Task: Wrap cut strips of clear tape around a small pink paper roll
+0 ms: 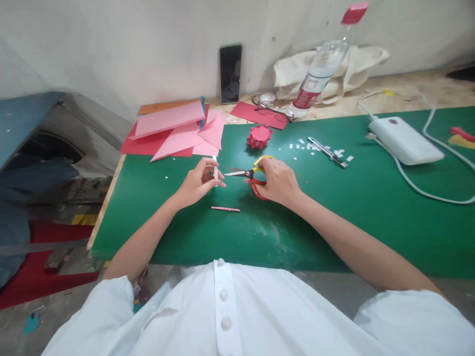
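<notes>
My left hand (200, 182) is closed on a narrow white strip (215, 170), held upright between thumb and fingers. The strip looks like paper or tape. In my right hand (279, 180) is a pair of scissors (249, 174) with one yellow and one red handle. Its blades stand apart and point left, their tips close to the left fingertips. A thin pink strip (225, 209) lies on the green mat (319, 232) just below the hands. Beyond the scissors sits a red folded-paper ball (259, 137).
Pink and red paper sheets (168, 124) are stacked at the back left. A phone (230, 74) leans on the wall. Eyeglasses (272, 112) rest beside a tilted-looking bottle (319, 74). White scraps surround a utility knife (327, 152); a cabled white power bank (406, 140) lies right.
</notes>
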{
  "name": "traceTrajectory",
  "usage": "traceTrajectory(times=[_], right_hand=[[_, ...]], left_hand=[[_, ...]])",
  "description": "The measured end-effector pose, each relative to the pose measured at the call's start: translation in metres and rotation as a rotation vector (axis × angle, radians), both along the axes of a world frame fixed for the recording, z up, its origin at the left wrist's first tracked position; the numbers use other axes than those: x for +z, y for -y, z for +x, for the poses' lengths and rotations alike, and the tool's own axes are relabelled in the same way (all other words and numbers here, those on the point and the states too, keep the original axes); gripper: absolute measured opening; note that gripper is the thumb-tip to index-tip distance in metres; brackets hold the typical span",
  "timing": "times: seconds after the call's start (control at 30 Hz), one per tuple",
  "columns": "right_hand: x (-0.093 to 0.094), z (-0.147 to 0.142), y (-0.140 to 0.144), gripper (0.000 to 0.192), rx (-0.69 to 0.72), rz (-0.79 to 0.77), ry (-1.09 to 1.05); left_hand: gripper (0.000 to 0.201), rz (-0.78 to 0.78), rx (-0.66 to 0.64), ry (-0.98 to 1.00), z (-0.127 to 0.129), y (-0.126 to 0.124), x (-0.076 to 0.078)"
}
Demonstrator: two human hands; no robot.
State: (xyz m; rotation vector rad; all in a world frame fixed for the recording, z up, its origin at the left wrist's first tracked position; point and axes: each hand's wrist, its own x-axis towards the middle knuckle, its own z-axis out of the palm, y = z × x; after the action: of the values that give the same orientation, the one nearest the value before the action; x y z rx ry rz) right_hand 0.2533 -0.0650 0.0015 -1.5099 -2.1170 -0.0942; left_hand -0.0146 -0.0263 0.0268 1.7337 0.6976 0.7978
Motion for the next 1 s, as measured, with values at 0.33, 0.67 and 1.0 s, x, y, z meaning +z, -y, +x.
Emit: traceTrajectory(times=[0.33, 0.67, 1.0], right_hand=[[-0.0024, 0.0020, -0.0019, 0.042, -0.031, -0.043, 0.014], [0.0041, -0.0055, 0.0050, 0.035, -0.019, -0.086, 0.089], [0.0035, -0.0019, 0.0043, 0.036, -0.008, 0.024, 0.172]], left_hand=[[0.045, 0.049, -0.092, -0.131, -0.0006, 0.0024, -0.0007], [0.038, 0.146, -0.197, -0.189, 0.0013, 0.0057, -0.0008], [0.035, 0.122, -0.193, -0.169, 0.0012, 0.0058, -0.0018]])
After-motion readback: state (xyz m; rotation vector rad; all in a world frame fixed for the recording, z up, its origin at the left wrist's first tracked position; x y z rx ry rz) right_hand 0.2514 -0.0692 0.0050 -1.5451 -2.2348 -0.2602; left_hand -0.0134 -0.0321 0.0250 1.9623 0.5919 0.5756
